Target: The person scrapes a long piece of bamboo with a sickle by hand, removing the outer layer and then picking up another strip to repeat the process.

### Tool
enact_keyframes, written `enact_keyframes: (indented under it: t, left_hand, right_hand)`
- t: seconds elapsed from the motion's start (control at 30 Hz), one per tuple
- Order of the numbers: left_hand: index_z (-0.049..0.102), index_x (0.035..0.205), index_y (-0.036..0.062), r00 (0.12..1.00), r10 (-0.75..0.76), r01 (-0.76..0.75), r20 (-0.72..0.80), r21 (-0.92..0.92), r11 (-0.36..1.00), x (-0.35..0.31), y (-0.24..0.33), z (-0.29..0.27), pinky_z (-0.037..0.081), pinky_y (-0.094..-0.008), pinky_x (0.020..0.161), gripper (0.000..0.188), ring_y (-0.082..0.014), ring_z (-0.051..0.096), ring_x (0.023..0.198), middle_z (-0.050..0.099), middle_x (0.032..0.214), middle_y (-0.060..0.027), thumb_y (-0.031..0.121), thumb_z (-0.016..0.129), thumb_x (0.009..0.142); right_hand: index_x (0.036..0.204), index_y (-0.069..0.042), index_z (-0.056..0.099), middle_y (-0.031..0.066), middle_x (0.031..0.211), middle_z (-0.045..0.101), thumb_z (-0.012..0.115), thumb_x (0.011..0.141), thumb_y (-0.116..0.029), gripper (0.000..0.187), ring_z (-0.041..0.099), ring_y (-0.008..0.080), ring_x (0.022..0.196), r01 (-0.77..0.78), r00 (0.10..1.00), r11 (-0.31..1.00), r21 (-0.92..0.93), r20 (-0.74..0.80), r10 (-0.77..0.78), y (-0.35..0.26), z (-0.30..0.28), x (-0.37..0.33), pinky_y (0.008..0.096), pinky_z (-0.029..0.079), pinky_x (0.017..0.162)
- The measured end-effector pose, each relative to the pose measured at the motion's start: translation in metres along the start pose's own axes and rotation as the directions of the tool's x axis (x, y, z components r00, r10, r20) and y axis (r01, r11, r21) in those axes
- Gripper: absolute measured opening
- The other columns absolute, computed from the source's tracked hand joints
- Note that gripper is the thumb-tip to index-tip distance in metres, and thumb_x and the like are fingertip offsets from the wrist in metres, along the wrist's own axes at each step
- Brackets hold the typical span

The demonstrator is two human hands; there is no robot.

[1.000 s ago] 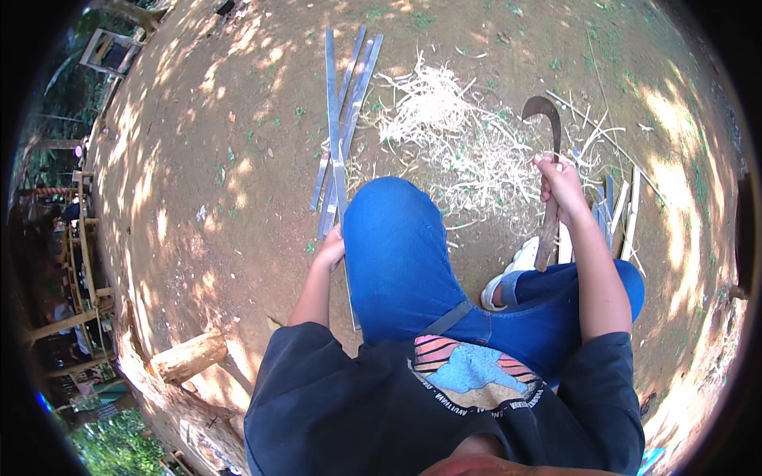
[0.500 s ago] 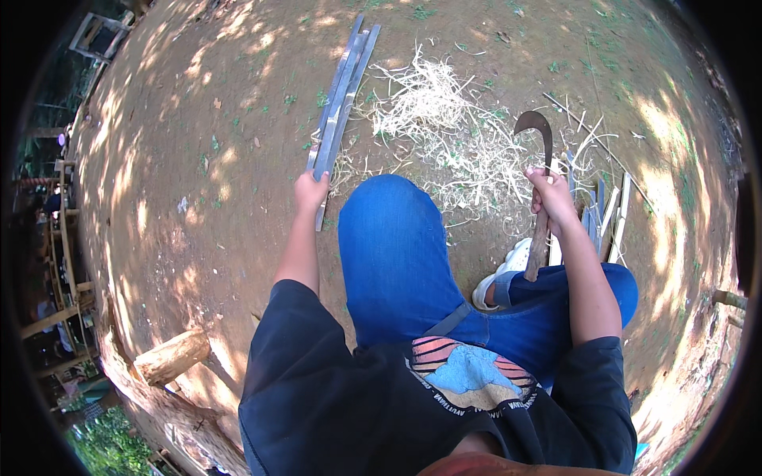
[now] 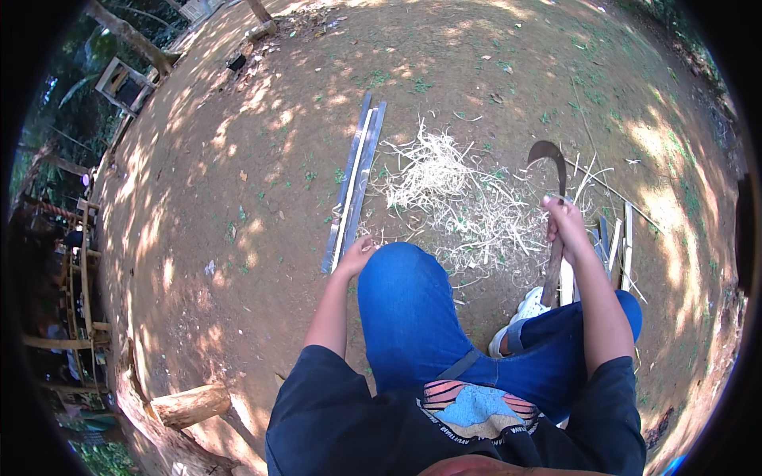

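My right hand [image 3: 566, 226] is closed round the wooden handle of a sickle [image 3: 560, 167], whose dark hooked blade points up and curves left. Below that fist the handle runs down in front of a white shoe [image 3: 530, 305]. On the ground to the left lie long grey strips [image 3: 367, 163] with a pale strip [image 3: 356, 182] between them. My left hand [image 3: 355, 257] is beside their near end, close to my raised knee, its fingers loosely bent and apart, with nothing visible in them.
A heap of pale curled shavings [image 3: 429, 168] spreads over the ground ahead. More cut strips [image 3: 628, 238] lie to the right, near a thin stick [image 3: 619, 193]. A log [image 3: 190, 405] and a wooden rail fence [image 3: 87, 278] stand at the left.
My left hand has let go of the strips and moved right toward my knee. The strips now lie spread, showing a pale one. The sickle stays in my right hand as the view shifts.
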State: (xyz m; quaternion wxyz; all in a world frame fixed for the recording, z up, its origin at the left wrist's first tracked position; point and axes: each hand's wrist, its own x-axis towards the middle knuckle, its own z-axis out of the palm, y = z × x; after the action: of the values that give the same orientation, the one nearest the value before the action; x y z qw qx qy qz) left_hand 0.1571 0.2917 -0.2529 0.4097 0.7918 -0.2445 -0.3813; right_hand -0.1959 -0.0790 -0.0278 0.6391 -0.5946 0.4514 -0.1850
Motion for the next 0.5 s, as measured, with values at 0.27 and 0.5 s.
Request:
enact_keyframes:
  t: [0.27,0.5]
  left_hand:
    - [0.046,0.143,0.0055,0.929,-0.132,0.200,0.346,-0.169,0.965,-0.061,0.018,-0.003,0.043,-0.0365,0.103,0.057,-0.0251,0.057,0.120,0.057,0.136,-0.0129,0.035,0.060,0.096]
    - [0.046,0.142,0.0086,0.913,-0.300,0.327,0.276,-0.058,0.943,-0.022,0.048,-0.032,0.045,-0.0367,0.099,0.055,-0.0215,0.059,0.114,0.059,0.135,-0.0108,0.039,0.057,0.098]
  right_hand:
    - [0.093,-0.006,0.059,-0.0055,0.058,0.042,0.072,0.088,-0.039,0.035,0.043,0.0071,0.047,0.515,0.828,0.837,0.182,-0.358,-0.432,-0.082,-0.169,-0.027,0.0248,0.038,0.047]
    - [0.084,-0.009,0.058,-0.0001,0.060,0.053,0.067,0.089,-0.025,0.019,0.052,0.0120,0.049,0.507,0.609,0.855,0.107,-0.746,-0.268,-0.022,-0.319,-0.146,0.0274,0.045,0.046]
